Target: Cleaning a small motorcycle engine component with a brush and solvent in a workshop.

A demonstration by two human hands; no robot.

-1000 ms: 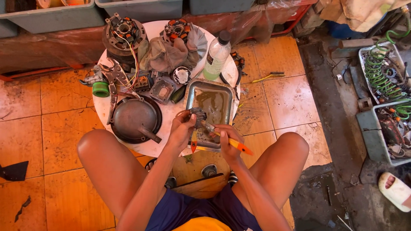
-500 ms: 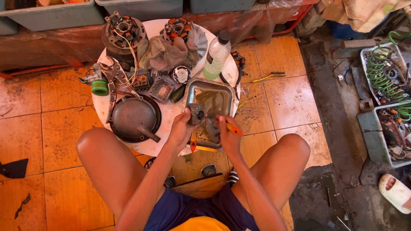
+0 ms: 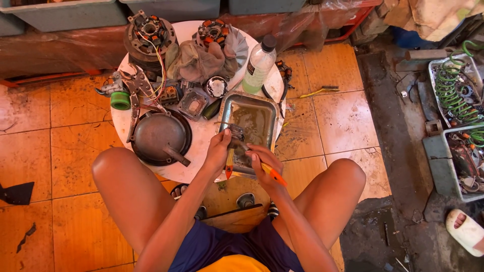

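- Two hands meet over the near end of a rectangular metal tray [image 3: 228, 112], which sits at the front right of the round white worktop [image 3: 204, 138].
- Left hand [image 3: 220, 148] is closed around a small metal part [image 3: 236, 135] held above the tray's near edge.
- Right hand [image 3: 263, 162] is closed on an orange-handled tool [image 3: 274, 175], its working end set against the part.
- One more orange-handled tool [image 3: 229, 164] lies at the tray's near rim, just below the left hand.
- Left of the tray: a dark round pan [image 3: 160, 137], touching the worktop.
- Behind the tray: a clear plastic bottle [image 3: 259, 64], upright; a grey rag [image 3: 197, 62]; two wound motor stators [image 3: 149, 33].
- On the tiled floor [image 3: 348, 116], right of the worktop, a yellow-handled brush [image 3: 318, 91].
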